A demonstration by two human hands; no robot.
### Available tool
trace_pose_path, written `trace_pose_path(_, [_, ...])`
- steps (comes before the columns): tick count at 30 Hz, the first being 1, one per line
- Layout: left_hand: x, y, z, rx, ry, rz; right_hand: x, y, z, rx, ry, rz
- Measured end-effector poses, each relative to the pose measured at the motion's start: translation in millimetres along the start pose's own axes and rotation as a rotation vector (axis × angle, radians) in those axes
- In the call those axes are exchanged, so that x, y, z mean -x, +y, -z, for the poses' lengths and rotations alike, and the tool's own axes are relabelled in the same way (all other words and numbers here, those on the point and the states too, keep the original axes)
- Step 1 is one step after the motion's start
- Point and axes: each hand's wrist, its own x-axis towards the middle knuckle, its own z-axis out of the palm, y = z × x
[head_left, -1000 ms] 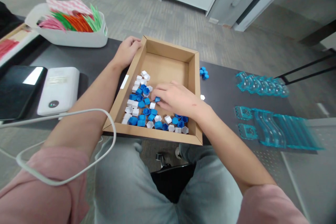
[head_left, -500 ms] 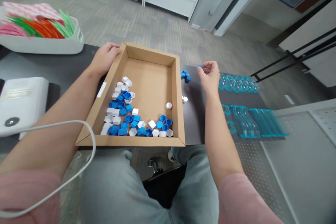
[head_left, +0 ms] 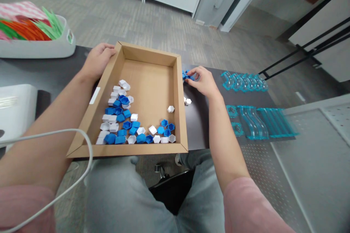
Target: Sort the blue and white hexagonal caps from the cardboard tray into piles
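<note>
One dark bench carries one cardboard tray, one white basket and clear teal tubes. The left hand rests its fingers on the tray's far left rim; I cannot tell whether they grip. The right hand, outside the right wall, has fingers bent around a blue pile too covered to count; whether one is grasped is unclear. Two square teal pieces lie beside the tubes. One white label marks the tray, any writing unreadable. Inside, overlapping blue and white hexagonal pieces crowd the left and near walls; two white ones lie outside.
</note>
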Motion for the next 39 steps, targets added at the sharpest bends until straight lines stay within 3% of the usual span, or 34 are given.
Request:
trace_pose_path(6, [-2.7,-6.9,0.3,0.016,-0.028,-0.029,-2.7,-11.4,4.1,-0.069,0.132,0.049])
trace_pose_path(9, [-5.4,-10.8,-0.1,0.032,-0.040,-0.055,-2.4,-32.5,-0.3,-0.135,0.188,0.113])
trace_pose_path(11, [-7.3,-12.5,-0.8,0.048,-0.044,-0.068,1.9,-54.8,-4.5,-0.187,0.161,0.179])
trace_pose_path(14, [-8.9,-13.1,-2.2,0.087,-0.045,-0.066,14.6,-96.0,-9.7,-0.246,-0.010,0.302])
trace_pose_path(20, [-5.5,-6.6,-3.5,0.102,-0.012,-0.056,43.5,-162.6,-21.4,-0.237,-0.576,0.628])
trace_pose_path(22, [-4.5,-4.4,-3.4,0.090,-0.006,-0.047,51.3,-173.0,-27.9,-0.189,-0.671,0.706])
trace_pose_path(24, [-4.7,-3.3,-3.5,0.083,-0.004,-0.043,57.7,-177.5,-35.2,-0.145,-0.689,0.759])
trace_pose_path(27, [-6.5,-3.1,-4.1,0.085,-0.006,-0.041,63.1,-176.7,-45.1,-0.085,-0.683,0.742])
trace_pose_path(31, [-7.5,-3.0,-5.0,0.101,-0.009,-0.036,64.2,-172.7,-52.3,-0.075,-0.676,0.606])
trace_pose_path(34, [-5.8,-2.1,-4.5,0.105,-0.003,-0.040,63.4,-173.5,-52.4,-0.133,-0.675,0.517])
trace_pose_path(39, [-2.4,0.5,-2.6,0.082,-0.002,-0.039,60.6,-178.7,-46.5,-0.143,-0.715,0.513])
